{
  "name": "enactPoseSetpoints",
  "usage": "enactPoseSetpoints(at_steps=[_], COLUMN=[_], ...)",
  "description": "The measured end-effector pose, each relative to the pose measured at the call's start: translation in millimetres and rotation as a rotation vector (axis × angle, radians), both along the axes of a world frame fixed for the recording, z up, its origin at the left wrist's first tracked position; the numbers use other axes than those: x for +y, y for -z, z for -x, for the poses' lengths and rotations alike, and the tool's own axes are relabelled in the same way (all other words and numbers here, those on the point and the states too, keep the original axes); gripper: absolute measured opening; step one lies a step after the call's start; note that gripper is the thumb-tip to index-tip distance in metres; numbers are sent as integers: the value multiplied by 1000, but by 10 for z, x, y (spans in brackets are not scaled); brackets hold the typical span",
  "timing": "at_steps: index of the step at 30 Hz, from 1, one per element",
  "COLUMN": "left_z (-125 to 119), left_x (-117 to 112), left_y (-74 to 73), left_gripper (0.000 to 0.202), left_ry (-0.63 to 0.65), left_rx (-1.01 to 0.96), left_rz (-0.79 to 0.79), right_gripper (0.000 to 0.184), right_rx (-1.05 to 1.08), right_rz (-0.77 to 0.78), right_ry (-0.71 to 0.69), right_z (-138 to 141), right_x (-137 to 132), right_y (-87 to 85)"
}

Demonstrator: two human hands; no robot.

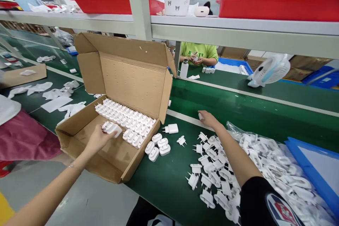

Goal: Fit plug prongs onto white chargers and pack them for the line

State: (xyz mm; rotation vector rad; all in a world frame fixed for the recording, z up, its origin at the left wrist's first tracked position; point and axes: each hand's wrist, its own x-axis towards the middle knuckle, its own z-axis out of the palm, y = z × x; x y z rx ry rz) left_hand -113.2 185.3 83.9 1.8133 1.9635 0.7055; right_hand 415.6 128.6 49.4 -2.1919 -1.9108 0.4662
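My left hand (pixel 98 139) grips a few white plug chargers (pixel 111 128) side by side, inside an open cardboard box (pixel 106 160). Rows of white chargers (pixel 127 116) stand along the far side of that box. My right hand (pixel 208 119) reaches over the pale strip at the belt's edge, fingers closed; whatever it may hold is hidden. Several chargers (pixel 158 144) stand beside the box, with one lying on its side (pixel 171 128) behind them. Between the box and my right arm is a loose plug piece (pixel 181 141), near a pile of white plug pieces (pixel 212 169).
A bag of white parts (pixel 275 162) and a blue tray (pixel 315 169) lie at the right. Overhead runs a shelf (pixel 238 30) with red trays (pixel 278 7). Across the belt (pixel 212 95) are a co-worker in green (pixel 198 51) and a small fan (pixel 272 69). Another person's sleeve (pixel 26 134) is at left.
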Motion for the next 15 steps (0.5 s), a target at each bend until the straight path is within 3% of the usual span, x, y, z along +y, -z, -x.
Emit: enactPoseSetpoints(at_steps=[4,8,11,13,15], left_z=[-123,-68,-14,-14,-49], left_x=[72,61,17,-138,-449], left_y=[260,350,250,78,-127], left_gripper=[56,49,45,44,42], left_ry=[98,89,64,46,48], left_rx=[-139,-449,-560,-439,-301], left_rz=[42,296,354,196,-44], right_gripper=[51,54,57,67,74], right_rx=[-38,-3,31,64,108], right_rz=[-7,29,87,122,135], right_ry=[-71,-246,-337,-369,-379], right_z=[196,638,877,907,859], right_x=[-122,-317,-427,-424,-328], right_y=[-69,-79,-89,-128,-185])
